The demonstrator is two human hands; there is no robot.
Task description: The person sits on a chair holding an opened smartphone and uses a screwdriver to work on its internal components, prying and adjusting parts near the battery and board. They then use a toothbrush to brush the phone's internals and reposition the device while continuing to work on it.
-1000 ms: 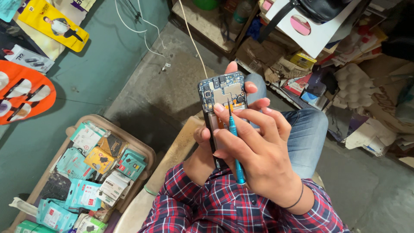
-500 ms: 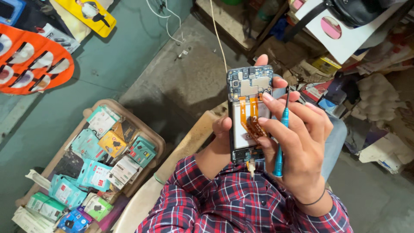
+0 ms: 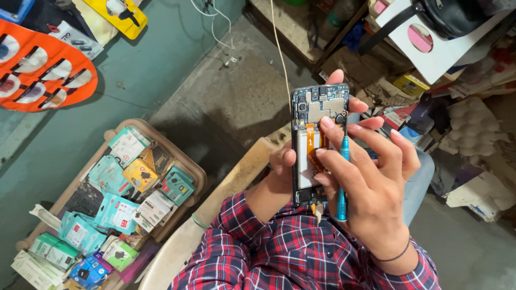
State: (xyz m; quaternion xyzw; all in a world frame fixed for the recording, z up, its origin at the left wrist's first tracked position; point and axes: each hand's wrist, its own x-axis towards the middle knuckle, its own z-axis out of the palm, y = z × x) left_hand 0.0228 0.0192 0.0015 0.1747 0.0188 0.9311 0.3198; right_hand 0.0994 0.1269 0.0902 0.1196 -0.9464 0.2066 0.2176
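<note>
A left hand (image 3: 282, 166) grips an opened phone (image 3: 318, 142) upright above the lap, while the right hand (image 3: 371, 182), closed around a blue screwdriver (image 3: 343, 180), presses fingertips (image 3: 327, 122) to its exposed board. A tray (image 3: 191, 169) of packets sits nearby.

The grey concrete floor (image 3: 226, 102) carries a tan tray (image 3: 189, 171) at eight o'clock, heaped with small teal, white and yellow packets (image 3: 115, 188). A white cable (image 3: 215, 24) lies at twelve o'clock; crumpled white packaging (image 3: 478, 196) at four o'clock.
</note>
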